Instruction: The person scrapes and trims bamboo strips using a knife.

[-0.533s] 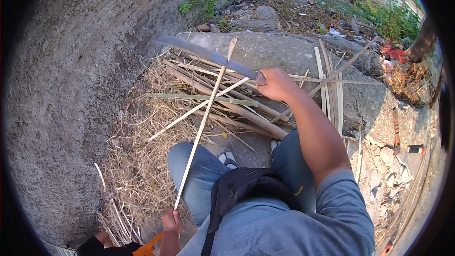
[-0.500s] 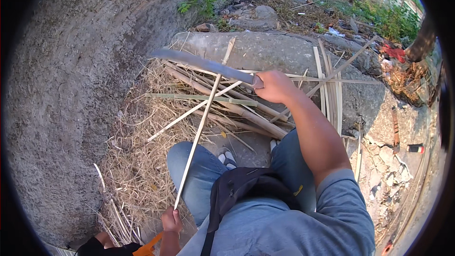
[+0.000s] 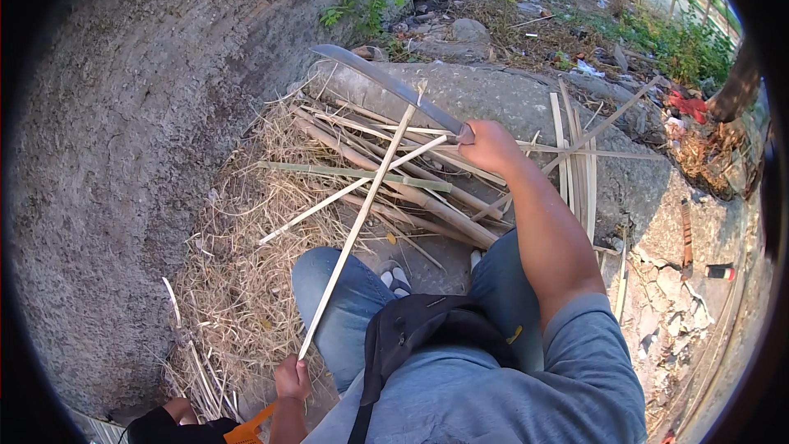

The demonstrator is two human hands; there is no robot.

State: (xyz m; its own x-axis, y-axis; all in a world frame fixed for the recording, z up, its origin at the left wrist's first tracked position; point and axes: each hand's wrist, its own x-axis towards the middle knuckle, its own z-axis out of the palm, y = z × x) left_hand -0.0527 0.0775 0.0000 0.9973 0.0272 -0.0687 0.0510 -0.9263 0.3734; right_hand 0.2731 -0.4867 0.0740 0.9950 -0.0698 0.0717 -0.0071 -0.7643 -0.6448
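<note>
My right hand (image 3: 491,149) is closed around the handle of a machete (image 3: 386,80). Its long blade points to the far left and passes near the upper end of a pale bamboo strip (image 3: 353,230); whether they touch I cannot tell. The strip's near end is gripped in my left hand (image 3: 292,377), low at the left, and it slants up past my knee. Beneath it lie a green bamboo strip (image 3: 329,170), another pale strip (image 3: 308,215) and several brown bamboo poles (image 3: 444,212).
A heap of shavings (image 3: 238,279) lies between my left leg and the rough wall (image 3: 107,197). More strips (image 3: 565,156) rest on the concrete slab (image 3: 526,90) at the right. A wrapped-handled tool (image 3: 686,234) and a small black-and-red object (image 3: 719,271) lie far right. Another person's arm (image 3: 177,409) shows lower left.
The machete has swung up and to the right, its blade now slanting more steeply. The strip's far end has shifted slightly right, while my left hand keeps its grip.
</note>
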